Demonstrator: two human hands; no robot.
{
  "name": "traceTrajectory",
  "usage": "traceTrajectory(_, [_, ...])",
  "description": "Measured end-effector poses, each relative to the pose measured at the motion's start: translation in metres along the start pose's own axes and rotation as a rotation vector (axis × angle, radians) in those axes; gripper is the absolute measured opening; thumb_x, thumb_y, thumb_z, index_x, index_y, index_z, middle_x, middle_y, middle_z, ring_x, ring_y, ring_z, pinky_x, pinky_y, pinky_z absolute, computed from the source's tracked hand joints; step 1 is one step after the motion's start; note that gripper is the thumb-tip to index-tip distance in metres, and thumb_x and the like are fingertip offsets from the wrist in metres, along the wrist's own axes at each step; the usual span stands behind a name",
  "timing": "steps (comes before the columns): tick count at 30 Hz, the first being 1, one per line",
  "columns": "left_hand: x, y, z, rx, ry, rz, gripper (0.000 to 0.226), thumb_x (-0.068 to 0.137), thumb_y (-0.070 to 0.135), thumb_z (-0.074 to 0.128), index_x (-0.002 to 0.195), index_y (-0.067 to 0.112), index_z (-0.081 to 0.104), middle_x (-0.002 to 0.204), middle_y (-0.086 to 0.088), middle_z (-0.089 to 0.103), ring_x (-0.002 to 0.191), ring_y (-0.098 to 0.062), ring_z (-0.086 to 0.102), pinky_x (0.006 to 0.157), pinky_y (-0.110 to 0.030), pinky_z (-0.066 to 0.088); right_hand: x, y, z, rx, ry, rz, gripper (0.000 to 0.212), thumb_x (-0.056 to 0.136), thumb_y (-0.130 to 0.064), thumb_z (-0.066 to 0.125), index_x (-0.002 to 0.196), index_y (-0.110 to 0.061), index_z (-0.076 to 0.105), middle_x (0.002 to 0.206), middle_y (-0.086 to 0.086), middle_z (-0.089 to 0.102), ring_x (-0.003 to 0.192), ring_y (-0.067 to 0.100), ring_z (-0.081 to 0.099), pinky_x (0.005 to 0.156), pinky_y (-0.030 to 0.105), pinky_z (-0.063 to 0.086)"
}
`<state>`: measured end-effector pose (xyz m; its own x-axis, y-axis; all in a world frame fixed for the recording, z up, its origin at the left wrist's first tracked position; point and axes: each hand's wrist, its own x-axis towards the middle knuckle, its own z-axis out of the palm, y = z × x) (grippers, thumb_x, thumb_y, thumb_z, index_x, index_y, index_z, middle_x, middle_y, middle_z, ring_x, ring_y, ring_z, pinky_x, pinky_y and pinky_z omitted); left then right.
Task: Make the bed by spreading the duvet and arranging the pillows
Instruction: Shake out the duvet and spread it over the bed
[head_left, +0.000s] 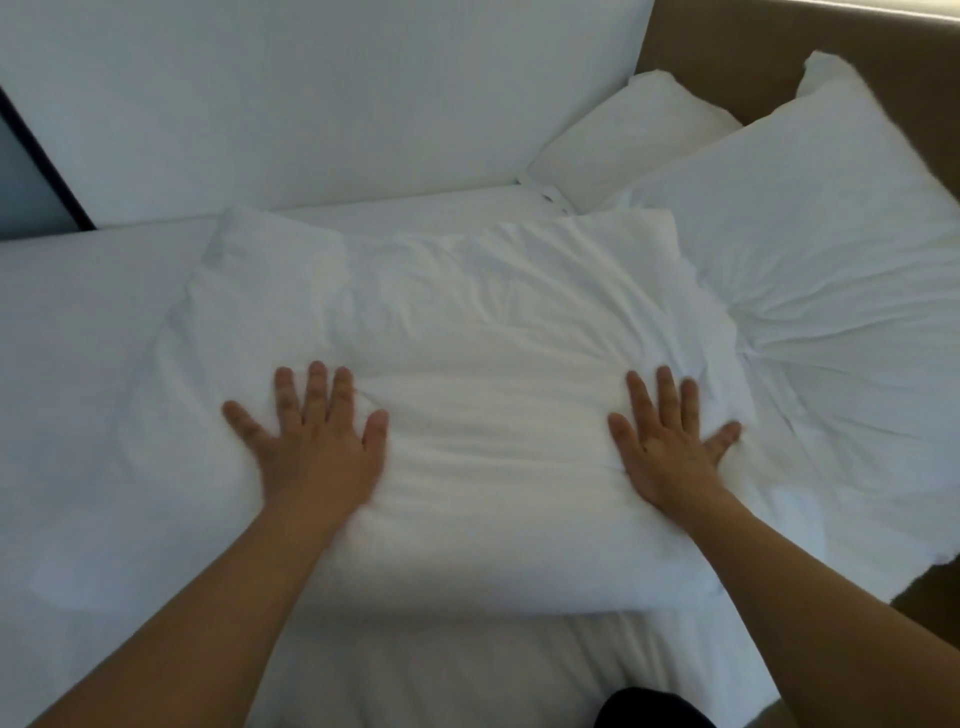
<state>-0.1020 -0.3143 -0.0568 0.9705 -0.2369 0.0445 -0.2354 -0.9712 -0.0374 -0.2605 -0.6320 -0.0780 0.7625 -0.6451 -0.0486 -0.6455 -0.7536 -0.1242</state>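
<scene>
Both the left hand (317, 441) and right hand (670, 441) press flat, fingers spread, on a plump, wrinkled white pillow (467, 364) lying on the smooth bed (78, 389), beside a second creased pillow (831, 234)

A rumpled white pillow (467, 395) lies flat on the bed (78, 415); two more white pillows (810, 249) lean against the headboard (727, 31).

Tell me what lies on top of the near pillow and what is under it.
Both hands press flat on the near pillow, left hand and right hand, fingers spread. Under it shows the white sheet; the part directly beneath is covered.
</scene>
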Motion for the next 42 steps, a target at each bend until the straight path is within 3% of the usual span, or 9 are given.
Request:
traceTrajectory(4, [-0.018, 0.097, 0.001, -0.255, -0.04, 0.087, 0.07, 0.095, 0.058, 0.01, 0.155, 0.023, 0.003, 0.164, 0.004, -0.003, 0.149, -0.027, -0.011, 0.105, -0.071, -0.015, -0.003, -0.068, -0.003, -0.003, -0.007, 0.154, 0.066, 0.097, -0.052, 0.01, 0.155, -0.027, -0.009, 0.163, 0.004, -0.015, 0.148, 0.03, -0.016, 0.105, 0.073, -0.011])
traceTrajectory(7, [-0.019, 0.137, 0.002, -0.322, -0.072, 0.275, 0.057, 0.1, 0.049, 0.011, 0.154, 0.033, 0.004, 0.163, 0.008, -0.003, 0.149, -0.02, -0.009, 0.108, -0.066, -0.016, -0.002, -0.116, -0.004, 0.032, 0.007, -0.056, 0.061, 0.099, -0.05, 0.01, 0.153, -0.034, -0.01, 0.163, -0.002, -0.014, 0.149, 0.028, -0.015, 0.103, 0.069, -0.021])
traceTrajectory(9, [0.002, 0.109, 0.005, -0.206, 0.002, 0.342, 0.056, 0.1, 0.047, 0.014, 0.154, 0.035, 0.009, 0.164, 0.007, 0.001, 0.15, -0.018, -0.004, 0.113, -0.061, -0.013, 0.008, -0.106, -0.004, -0.035, 0.032, -0.15, 0.059, 0.098, -0.054, 0.008, 0.153, -0.039, -0.006, 0.163, -0.005, -0.011, 0.149, 0.025, -0.014, 0.105, 0.067, -0.021])
traceTrajectory(13, [0.042, -0.006, 0.012, -0.086, 0.178, 0.183, 0.06, 0.096, 0.049, 0.013, 0.153, 0.034, 0.018, 0.162, 0.003, 0.015, 0.15, -0.021, 0.008, 0.117, -0.055, -0.007, 0.032, -0.052, 0.003, -0.191, 0.163, -0.161, 0.062, 0.095, -0.059, 0.002, 0.154, -0.04, 0.002, 0.164, -0.007, -0.003, 0.151, 0.022, -0.006, 0.111, 0.066, -0.011])
traceTrajectory(18, [0.059, -0.093, 0.007, -0.145, 0.003, -0.183, 0.061, 0.097, 0.055, 0.01, 0.154, 0.035, 0.005, 0.163, 0.006, -0.001, 0.15, -0.022, -0.002, 0.116, -0.059, -0.005, 0.049, -0.038, -0.001, -0.192, 0.13, -0.082, 0.064, 0.094, -0.062, 0.008, 0.154, -0.04, -0.001, 0.164, -0.005, -0.006, 0.15, 0.023, -0.008, 0.112, 0.065, -0.011])
traceTrajectory(21, [0.081, -0.077, -0.009, -0.193, -0.045, -0.246, 0.066, 0.095, 0.059, 0.008, 0.155, 0.032, -0.001, 0.163, 0.006, -0.007, 0.15, -0.026, -0.006, 0.114, -0.063, -0.007, 0.07, -0.059, -0.011, -0.222, 0.138, -0.038, 0.066, 0.093, -0.064, 0.004, 0.154, -0.039, -0.005, 0.164, -0.003, -0.009, 0.149, 0.028, -0.013, 0.109, 0.067, -0.015])
traceTrajectory(28, [0.15, 0.032, -0.023, -0.121, -0.006, 0.16, 0.063, 0.094, 0.064, 0.008, 0.152, 0.041, -0.001, 0.163, 0.008, -0.006, 0.149, -0.022, -0.01, 0.106, -0.071, -0.013, 0.142, -0.125, -0.03, -0.166, 0.088, -0.116, 0.066, 0.092, -0.068, 0.003, 0.152, -0.042, -0.006, 0.163, -0.007, -0.011, 0.149, 0.027, -0.015, 0.104, 0.07, -0.021])
traceTrajectory(35, [0.193, -0.037, 0.022, -0.09, -0.001, -0.095, 0.066, 0.093, 0.063, 0.007, 0.153, 0.038, 0.008, 0.163, 0.007, -0.001, 0.15, -0.021, -0.005, 0.111, -0.066, -0.01, 0.171, -0.043, -0.019, -0.096, 0.069, 0.12, 0.069, 0.091, -0.068, 0.003, 0.153, -0.04, -0.003, 0.163, -0.009, -0.011, 0.149, 0.023, -0.014, 0.107, 0.07, -0.012])
traceTrajectory(42, [0.176, -0.009, -0.004, -0.088, -0.063, -0.12, 0.068, 0.094, 0.061, 0.011, 0.154, 0.03, 0.009, 0.164, 0.0, 0.002, 0.149, -0.03, -0.002, 0.113, -0.064, -0.008, 0.159, -0.049, -0.025, -0.075, 0.0, 0.137, 0.068, 0.096, -0.059, 0.009, 0.156, -0.028, -0.001, 0.164, -0.004, -0.01, 0.149, 0.029, -0.012, 0.113, 0.065, -0.009])
